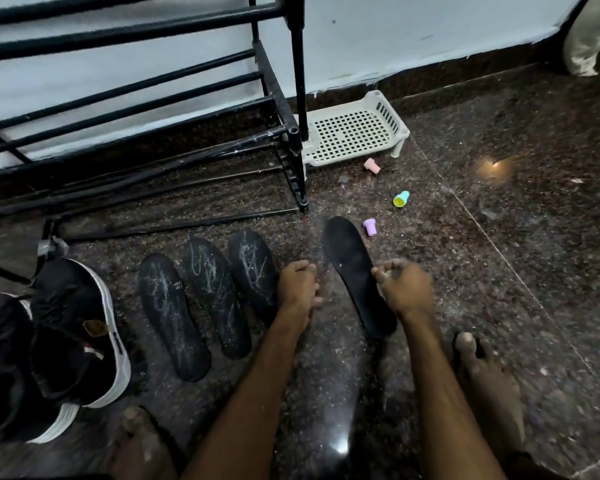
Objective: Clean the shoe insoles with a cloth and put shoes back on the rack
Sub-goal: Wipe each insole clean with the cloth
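Roughly: early stage, most of the work is left.

- Black shoe rack [118, 41], 10–11 o'clock: every rail in view is bare, so nothing is back on it yet.
- Dark granite floor [499, 271] carries everything else.
- Two black white-soled sneakers [80, 327], 8 o'clock, just beside the rack's foot. Interiors are too dark to confirm the insoles are out.
- Three streaked insoles [215, 296], 8–9 o'clock of centre, side by side and close together. All show whitish scribble-like marks and grit on top, so I read them as not cleaned.
- The fourth insole [352, 268] lies apart from them, 4 o'clock of centre. It's plain dark with almost no marks, so either done or the one being worked; can't say which.
- No cloth visible near the hands, so wiping isn't demonstrably under way.
- Slotted white plastic tray [392, 116], 12–1 o'clock against the skirting, nothing in it. Looks unrelated to the job.
- Hands:
  - The left hand [297, 289] is between the third and fourth insole, low by the floor. Fingers curled, nothing seen in it.
  - The right hand [406, 289] is over the fourth insole's right edge, motion-blurred, fingers bent. Can't tell if it grips the insole or anything else.
- Small stuff at 1–2 o'clock: pink cap [372, 167], teal cap [401, 198], purple cap [370, 227]. The purple one is near the fourth insole's toe.

Remaining, my estimate: get the cloth, wipe at least three insoles, refit them, rack the sneakers.
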